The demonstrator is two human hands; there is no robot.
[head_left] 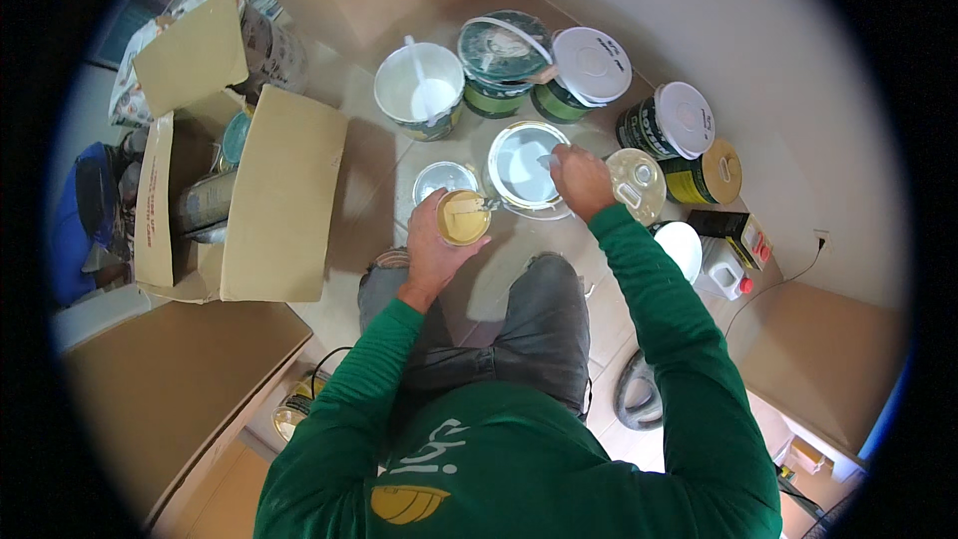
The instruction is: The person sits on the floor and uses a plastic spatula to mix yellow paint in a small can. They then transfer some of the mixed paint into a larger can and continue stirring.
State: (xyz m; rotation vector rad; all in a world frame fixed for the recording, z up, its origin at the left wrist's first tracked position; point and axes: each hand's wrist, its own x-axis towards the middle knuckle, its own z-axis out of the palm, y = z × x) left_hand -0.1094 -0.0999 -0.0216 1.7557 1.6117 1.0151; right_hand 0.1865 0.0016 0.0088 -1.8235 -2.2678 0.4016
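My left hand (429, 250) is wrapped round a small cup (465, 227) of yellow paste, with a pale stick lying across its top. My right hand (584, 182) grips a pale tool, too small to make out, at the right rim of an open bucket (519, 164) of whitish-grey liquid. Just behind the cup, an empty-looking clear tub (442, 176) sits on the floor. To the right of my right hand stands a translucent jug (640, 171).
Lidded buckets (589, 60) and a white bucket (417, 85) with a stick line the back. Tins (720, 170) and bottles (723, 269) stand right. A cardboard box (284, 195) is left. A cable (768, 284) runs from the right wall. My knees (539, 329) are below.
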